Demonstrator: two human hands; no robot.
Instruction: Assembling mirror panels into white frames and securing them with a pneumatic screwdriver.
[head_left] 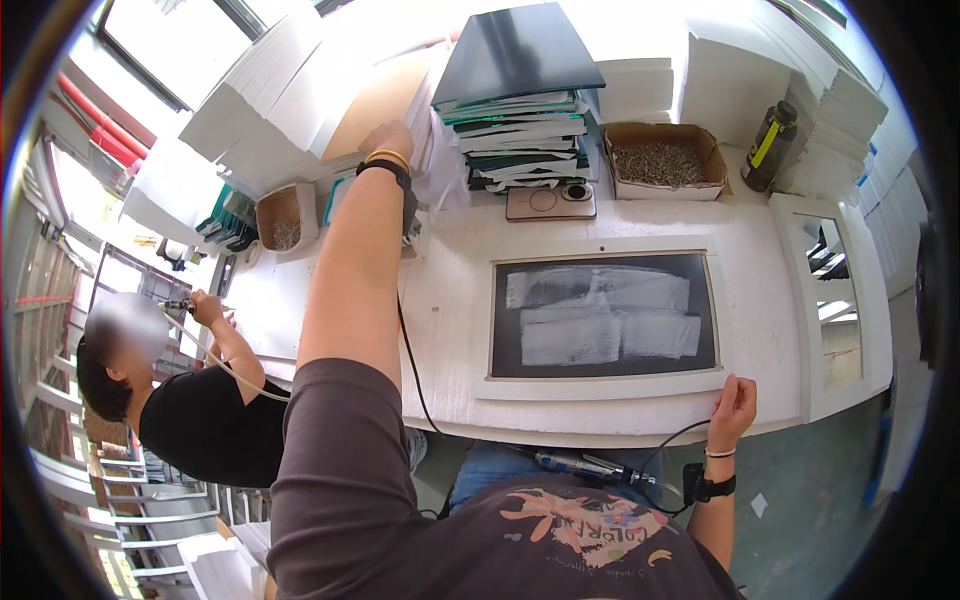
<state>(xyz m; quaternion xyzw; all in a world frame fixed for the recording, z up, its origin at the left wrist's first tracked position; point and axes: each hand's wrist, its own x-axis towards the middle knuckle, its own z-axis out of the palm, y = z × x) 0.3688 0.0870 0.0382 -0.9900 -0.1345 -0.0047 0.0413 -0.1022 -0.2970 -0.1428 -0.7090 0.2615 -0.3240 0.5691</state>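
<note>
My left hand reaches far forward to a stack of brown boards, at its near edge; its fingers are foreshortened and partly hidden. My right hand is closed, fingers curled, beside the near right corner of a white frame. Whether anything is in its fingers is hidden. The frame lies flat on the white worktable around a dark panel with whitish patches. Across my lap lies a handheld power tool with a cable.
Behind the frame are a phone, a tall stack of dark sheets, a box of small metal pieces and a bottle. A second white frame lies at the right. A co-worker holds a tool at the left.
</note>
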